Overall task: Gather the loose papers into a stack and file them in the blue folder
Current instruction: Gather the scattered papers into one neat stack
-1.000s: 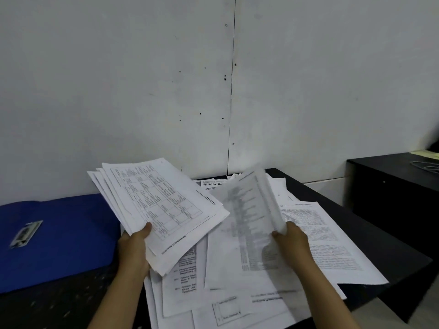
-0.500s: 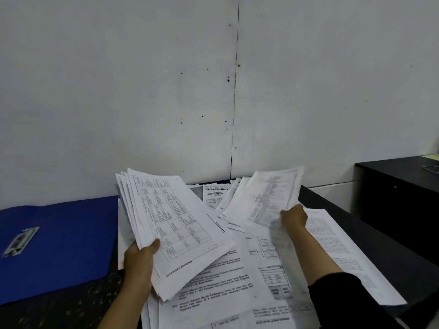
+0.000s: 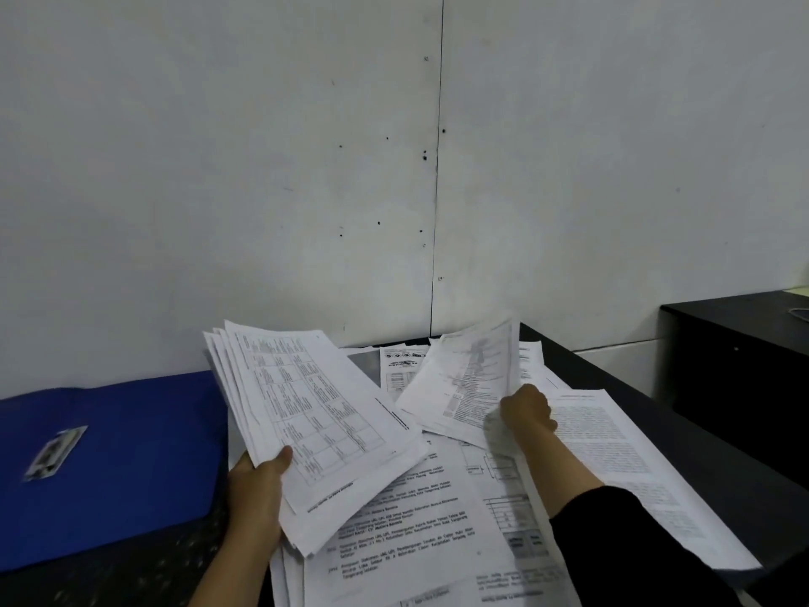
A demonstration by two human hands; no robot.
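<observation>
A fanned stack of papers (image 3: 315,414) is gripped at its near corner by the left hand (image 3: 258,488), thumb on top, its long axis tilted up and away toward the wall. A single sheet (image 3: 464,387) is pinched by the right hand (image 3: 527,409) and raised off the loose papers (image 3: 429,536) spread over the tabletop (image 3: 718,457). The blue folder (image 3: 118,457) lies flat to the left.

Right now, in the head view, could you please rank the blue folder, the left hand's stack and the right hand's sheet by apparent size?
Tied first: blue folder and stack, about alike; the folder runs off the frame edge.
Last: sheet, clearly smaller.
</observation>
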